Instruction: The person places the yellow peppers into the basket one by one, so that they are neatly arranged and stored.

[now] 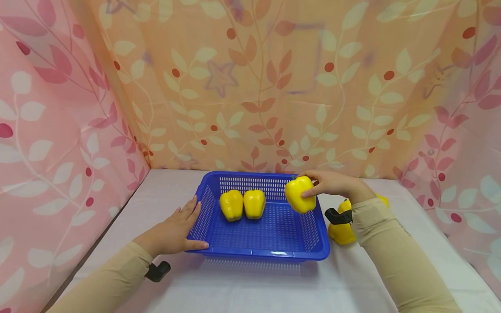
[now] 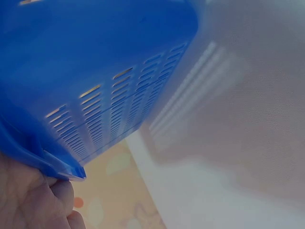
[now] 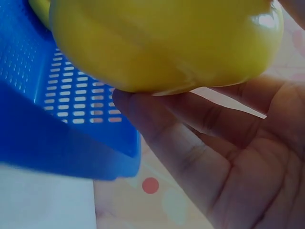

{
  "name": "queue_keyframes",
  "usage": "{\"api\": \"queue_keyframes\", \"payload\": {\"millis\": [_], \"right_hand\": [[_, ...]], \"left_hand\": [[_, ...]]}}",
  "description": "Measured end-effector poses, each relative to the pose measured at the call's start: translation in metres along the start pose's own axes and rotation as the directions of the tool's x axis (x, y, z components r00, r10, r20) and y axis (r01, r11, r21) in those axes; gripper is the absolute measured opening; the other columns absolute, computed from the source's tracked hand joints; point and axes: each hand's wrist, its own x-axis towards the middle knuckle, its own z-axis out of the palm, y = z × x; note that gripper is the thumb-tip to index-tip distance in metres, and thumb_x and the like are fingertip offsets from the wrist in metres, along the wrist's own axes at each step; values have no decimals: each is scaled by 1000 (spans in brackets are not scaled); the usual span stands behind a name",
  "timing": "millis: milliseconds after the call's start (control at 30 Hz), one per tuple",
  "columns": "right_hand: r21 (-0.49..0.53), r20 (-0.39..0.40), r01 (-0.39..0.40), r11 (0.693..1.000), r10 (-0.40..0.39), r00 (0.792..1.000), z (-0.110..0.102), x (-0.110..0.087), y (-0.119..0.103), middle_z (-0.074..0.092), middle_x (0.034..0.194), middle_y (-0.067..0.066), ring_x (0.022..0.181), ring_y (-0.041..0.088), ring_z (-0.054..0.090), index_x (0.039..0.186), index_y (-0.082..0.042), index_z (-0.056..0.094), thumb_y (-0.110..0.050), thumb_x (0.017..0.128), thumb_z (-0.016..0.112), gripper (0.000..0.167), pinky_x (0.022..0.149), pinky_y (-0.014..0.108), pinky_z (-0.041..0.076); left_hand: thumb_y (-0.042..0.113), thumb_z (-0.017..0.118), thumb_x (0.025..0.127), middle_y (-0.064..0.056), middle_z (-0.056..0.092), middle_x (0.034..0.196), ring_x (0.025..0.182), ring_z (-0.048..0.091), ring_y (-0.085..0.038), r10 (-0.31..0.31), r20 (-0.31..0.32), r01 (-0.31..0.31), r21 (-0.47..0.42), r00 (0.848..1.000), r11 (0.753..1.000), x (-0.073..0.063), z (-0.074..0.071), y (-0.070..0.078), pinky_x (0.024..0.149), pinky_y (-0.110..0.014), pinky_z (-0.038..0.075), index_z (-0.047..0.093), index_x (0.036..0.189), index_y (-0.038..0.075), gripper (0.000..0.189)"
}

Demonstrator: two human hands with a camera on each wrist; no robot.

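A blue plastic basket [image 1: 250, 252] with slotted walls stands on the table. Inside, toward its left, two yellow bell peppers [image 1: 231, 205] sit side by side. My right hand [image 1: 332, 183] holds another yellow bell pepper [image 1: 300, 194] above the right end of the basket. In the right wrist view, the fingers and thumb are around this pepper [image 3: 162, 43]. My left hand [image 1: 172, 230] rests on the basket's left rim, fingers spread, thumb at the front corner. Up close in the left wrist view, the left hand [image 2: 33, 200] touches the rim.
More yellow bell peppers [image 1: 342, 234] lie on the table right of the basket, partly hidden behind the right forearm. A white cloth [image 1: 250, 291] covers the table. Floral curtains [image 1: 250, 87] hang behind and at both sides.
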Motion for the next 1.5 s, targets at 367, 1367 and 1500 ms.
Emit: {"api": "queue_keyframes", "payload": {"millis": [367, 1367, 1500], "right_hand": [[38, 10, -12, 999, 11, 1000, 16, 25, 5, 59, 102, 6, 92, 23, 54, 118, -13, 53, -39, 75, 72, 53, 81, 33, 46], [146, 91, -117, 982, 104, 990, 44, 61, 8, 55, 102, 10, 88, 23, 54, 117, -4, 50, -35, 80, 70, 52, 85, 42, 48], [135, 102, -123, 983, 110, 989, 47, 63, 9, 54, 102, 10, 88, 22, 54, 117, -3, 49, -34, 80, 69, 52, 84, 41, 49]], "left_hand": [[81, 43, 68, -19, 1, 152, 139, 6, -35, 8, -13, -8, 1, 1000, 1000, 1, 4, -3, 108, -54, 13, 12, 145, -1, 117], [81, 44, 67, -18, -1, 152, 139, 5, -34, -7, -10, 7, -7, 1000, 1000, 2, 5, -3, 108, -54, 13, 10, 145, 0, 118], [80, 45, 67, -18, -1, 152, 139, 5, -34, -7, -10, 7, -13, 1000, 1000, 2, 5, -2, 109, -53, 13, 10, 145, 0, 117]]}}
